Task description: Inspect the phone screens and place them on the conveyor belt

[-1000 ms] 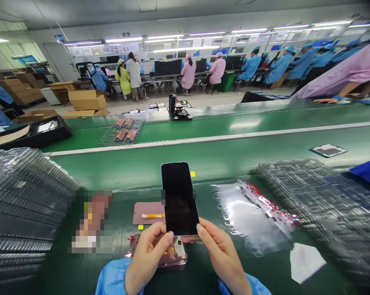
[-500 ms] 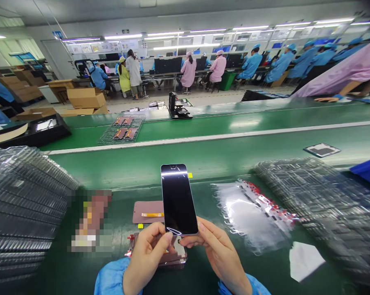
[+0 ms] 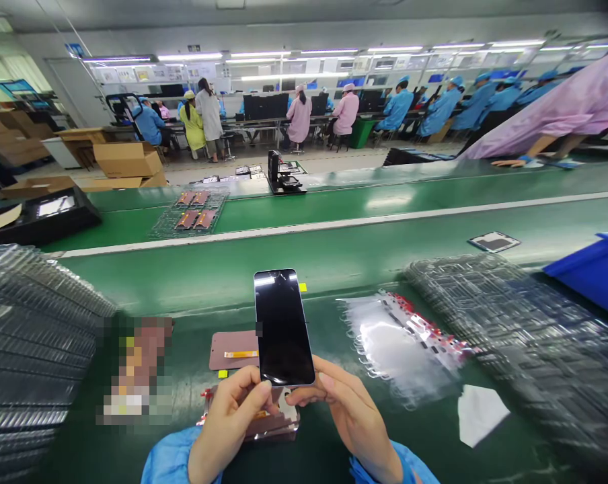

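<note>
Folks, the left hand [image 3: 228, 420] and right hand [image 3: 354, 420] are both pinching the bottom end of a black smartphone [image 3: 284, 327], holding it up with its long axis pointing away, over the near edge of the green worktop [image 3: 324, 444].

Bright, even light from rows of ceiling LED strips [image 3: 263, 52]; shadows soft and minimal. Hard glare along the top of the phone [image 3: 284, 327] screen, hot reflections on the plastic bag [image 3: 389, 346] and the green conveyor belt [image 3: 385, 202]. Fisheye bends the walls [image 3: 334, 27] near the frame edges, top right corner goes dark. Clear plastic trays [image 3: 485, 316] on both sides smear with blur. One patch [image 3: 135, 370] left of centre is pixelated out. Far room fairly sharp.
</note>
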`<state>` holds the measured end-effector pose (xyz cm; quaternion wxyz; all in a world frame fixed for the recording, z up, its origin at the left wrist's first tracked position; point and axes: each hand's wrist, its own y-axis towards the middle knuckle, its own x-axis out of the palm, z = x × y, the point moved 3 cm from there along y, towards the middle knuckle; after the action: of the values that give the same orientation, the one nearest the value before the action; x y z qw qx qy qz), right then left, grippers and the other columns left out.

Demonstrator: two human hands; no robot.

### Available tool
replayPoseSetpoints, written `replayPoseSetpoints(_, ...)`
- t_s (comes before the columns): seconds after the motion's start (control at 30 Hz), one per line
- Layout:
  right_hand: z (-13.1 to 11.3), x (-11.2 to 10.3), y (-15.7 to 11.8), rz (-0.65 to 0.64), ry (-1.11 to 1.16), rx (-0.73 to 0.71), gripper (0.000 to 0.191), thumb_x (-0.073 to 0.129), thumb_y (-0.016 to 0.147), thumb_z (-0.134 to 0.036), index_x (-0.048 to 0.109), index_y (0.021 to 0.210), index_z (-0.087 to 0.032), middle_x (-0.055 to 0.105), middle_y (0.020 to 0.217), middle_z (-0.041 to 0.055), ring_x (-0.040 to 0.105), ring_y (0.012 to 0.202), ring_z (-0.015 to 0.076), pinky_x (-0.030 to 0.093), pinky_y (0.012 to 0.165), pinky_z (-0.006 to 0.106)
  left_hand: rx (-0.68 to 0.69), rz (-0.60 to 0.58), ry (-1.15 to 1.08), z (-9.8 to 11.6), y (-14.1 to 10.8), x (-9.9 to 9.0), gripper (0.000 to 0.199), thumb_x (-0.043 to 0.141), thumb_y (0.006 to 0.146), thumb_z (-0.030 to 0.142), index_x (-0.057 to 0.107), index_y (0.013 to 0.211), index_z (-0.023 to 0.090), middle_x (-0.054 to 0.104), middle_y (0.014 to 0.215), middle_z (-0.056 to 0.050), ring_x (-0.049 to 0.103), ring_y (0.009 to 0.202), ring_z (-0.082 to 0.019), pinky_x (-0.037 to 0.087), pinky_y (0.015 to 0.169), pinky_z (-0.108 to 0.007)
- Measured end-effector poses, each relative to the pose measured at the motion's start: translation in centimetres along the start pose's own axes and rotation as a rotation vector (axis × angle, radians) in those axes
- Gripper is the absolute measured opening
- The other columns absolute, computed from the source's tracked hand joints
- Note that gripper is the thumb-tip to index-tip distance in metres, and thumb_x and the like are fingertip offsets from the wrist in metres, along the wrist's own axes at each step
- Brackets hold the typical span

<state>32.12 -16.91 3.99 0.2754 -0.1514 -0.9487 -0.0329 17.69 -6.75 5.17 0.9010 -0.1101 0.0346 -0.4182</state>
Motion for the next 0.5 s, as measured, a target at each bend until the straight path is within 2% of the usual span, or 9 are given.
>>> replayPoseSetpoints(0.17, 0.8, -0.6, 0.5, 0.033, -0.166, 0.009, 0.036, 0.057, 0.094, -0.045, 0.069, 0.122, -0.025, 0.077, 0.099, 0.007, 0.074, 0.078, 0.0233, 0.056, 0.075, 0.036, -0.033, -0.065, -0.051, 0.0, 0.1, -0.6, 0.04, 0.066, 0.083, 0.054, 0.064, 0.072, 0.015, 0.065, 0.072, -0.003, 0.061, 0.074, -0.016, 0.048, 0.076, -0.028)
replayPoseSetpoints(0.23, 1.0, -1.0, 0.7, 0.044, -0.241, 0.029, 0.036, 0.059, 0.093, -0.044, 0.068, 0.122, -0.024, 0.077, 0.1, 0.0074, 0.073, 0.076, 0.0227, 0.056, 0.075, 0.036, -0.015, -0.147, -0.115, 0.7, 0.6, -1.2, 0.038, 0.068, 0.081, 0.054, 0.07, 0.088, 0.017, 0.069, 0.089, -0.006, 0.064, 0.09, -0.02, 0.048, 0.087, -0.032)
replayPoseSetpoints(0.3, 1.3, -1.0, 1.1, 0.019, -0.268, 0.058, 0.038, 0.059, 0.093, -0.046, 0.069, 0.12, -0.022, 0.077, 0.099, 0.0082, 0.073, 0.075, 0.0227, 0.056, 0.075, 0.037, -0.004, -0.173, -0.207, 1.7, 1.8, -2.4, 0.05, 0.068, 0.079, 0.058, 0.067, 0.114, 0.021, 0.069, 0.108, -0.008, 0.063, 0.102, -0.023, 0.048, 0.091, -0.035)
replayPoseSetpoints(0.37, 1.8, -0.9, 1.5, -0.037, -0.285, 0.118, 0.04, 0.06, 0.091, -0.049, 0.071, 0.114, -0.018, 0.077, 0.092, 0.0088, 0.073, 0.073, 0.0226, 0.056, 0.073, 0.036, -0.063, -0.118, -0.265, 2.5, 3.7, -4.0, 0.055, 0.064, 0.082, 0.059, 0.06, 0.124, 0.024, 0.07, 0.107, -0.008, 0.065, 0.09, -0.021, 0.052, 0.079, -0.032)
replayPoseSetpoints(0.43, 2.5, -1.0, 2.1, -0.062, -0.299, 0.188, 0.044, 0.059, 0.09, -0.053, 0.072, 0.111, -0.016, 0.077, 0.084, 0.0093, 0.073, 0.071, 0.0228, 0.055, 0.068, 0.035, -0.161, -0.06, -0.253, 2.8, 6.4, -5.8, 0.039, 0.066, 0.084, 0.048, 0.065, 0.111, 0.019, 0.071, 0.091, -0.007, 0.063, 0.069, -0.016, 0.051, 0.064, -0.027)
replayPoseSetpoints(0.5, 3.4, -1.5, 2.7, 0.0, -0.304, 0.201, 0.051, 0.059, 0.088, -0.058, 0.069, 0.115, -0.015, 0.077, 0.085, 0.0105, 0.073, 0.07, 0.0226, 0.055, 0.064, 0.034, -0.186, -0.026, -0.231, 3.0, 9.3, -7.4, 0.028, 0.073, 0.079, 0.033, 0.067, 0.098, 0.013, 0.07, 0.082, -0.008, 0.064, 0.066, -0.016, 0.052, 0.063, -0.028)
